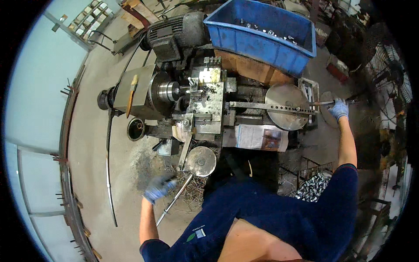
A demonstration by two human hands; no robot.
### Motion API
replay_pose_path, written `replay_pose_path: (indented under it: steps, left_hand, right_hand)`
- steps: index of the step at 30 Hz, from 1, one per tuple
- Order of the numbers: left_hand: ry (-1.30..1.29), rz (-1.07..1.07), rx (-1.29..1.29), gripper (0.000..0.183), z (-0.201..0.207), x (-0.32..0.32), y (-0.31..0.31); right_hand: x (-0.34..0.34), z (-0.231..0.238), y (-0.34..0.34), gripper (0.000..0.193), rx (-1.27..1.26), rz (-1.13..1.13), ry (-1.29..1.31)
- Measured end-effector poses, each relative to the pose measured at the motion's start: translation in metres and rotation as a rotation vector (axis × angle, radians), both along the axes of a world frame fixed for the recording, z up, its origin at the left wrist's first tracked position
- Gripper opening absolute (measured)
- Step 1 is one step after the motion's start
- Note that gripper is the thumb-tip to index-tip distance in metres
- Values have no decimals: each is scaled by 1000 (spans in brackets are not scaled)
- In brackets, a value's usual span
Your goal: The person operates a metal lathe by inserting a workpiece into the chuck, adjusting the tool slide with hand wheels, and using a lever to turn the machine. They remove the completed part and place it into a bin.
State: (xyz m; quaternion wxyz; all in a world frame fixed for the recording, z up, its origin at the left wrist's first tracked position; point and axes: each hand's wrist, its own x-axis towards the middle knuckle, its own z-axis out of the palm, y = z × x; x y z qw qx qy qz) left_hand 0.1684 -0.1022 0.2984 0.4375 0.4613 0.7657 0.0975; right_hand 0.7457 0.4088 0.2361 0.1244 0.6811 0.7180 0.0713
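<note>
- My right hand (338, 109) is near three o'clock, taking the view's middle as the dial's centre, and looks wrapped around the bar handle (322, 103) beyond the large disc (279, 94); I judge that grip suits pulling or turning.
- My left hand (158, 189) is toward seven, just beside the slanted rod (174, 201) below the small disc (200, 161). It is blurred, so I cannot tell whether its fingers are spread or pressed together.
- Toward twelve sits the metal slide block (209, 102), facing the round spindle (168, 91) at half past ten, presumably so the two work in line.
- At ten, a brush (133, 89) lies on the machine housing (137, 83), probably kept within reach for sweeping chips.
- At one, a blue bin (262, 43) holds small metal pieces; at four, more shiny pieces (312, 188) are heaped, perhaps stock or output.
- A printed sheet (251, 136) lies flat toward three, maybe as a cover; I cannot read its print from here. The dark shirt (262, 205) carries a small emblem and tiny lettering.
</note>
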Motion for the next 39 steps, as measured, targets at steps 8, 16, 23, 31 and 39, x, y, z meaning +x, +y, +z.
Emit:
replay_pose_path:
  steps: [8, 16, 23, 31, 39]
  left_hand:
    - [139, 29, 117, 37, -89, 42, -25]
    - [124, -1, 125, 28, -95, 36, -21]
    - [93, 10, 252, 31, -117, 30, -30]
    - [288, 15, -120, 29, -74, 47, -8]
    - [82, -46, 35, 28, -93, 35, -15]
  right_hand:
    - [22, -28, -96, 48, 116, -87, 95]
    - [6, -28, -210, 46, 130, -250, 250]
    - [4, -26, -217, 46, 76, -274, 302]
    - [21, -46, -189, 44, 336, -79, 251]
    - [-13, -8, -22, 62, 186, -188, 11]
